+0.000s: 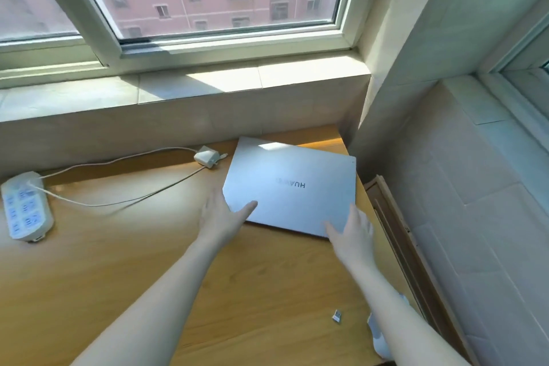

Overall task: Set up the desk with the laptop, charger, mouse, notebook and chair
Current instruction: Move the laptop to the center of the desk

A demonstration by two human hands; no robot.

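A closed silver laptop (289,184) lies on the wooden desk (124,261) at the back right, its logo upside down to me. My left hand (221,217) is at its near left corner, thumb on the lid, fingers spread. My right hand (352,235) is at the near right corner, fingers apart over the edge. Whether either hand grips the laptop is unclear. A white charger brick (207,156) lies left of the laptop, its cable (118,202) running to a white power strip (25,206) at the desk's left edge. Under my right forearm a white object (378,336), possibly the mouse, is mostly hidden.
A small USB dongle (336,315) lies on the desk near its right edge. A tiled window sill (184,83) runs behind the desk. A tiled wall (460,187) stands to the right, with a wooden frame (395,223) in the gap beside the desk.
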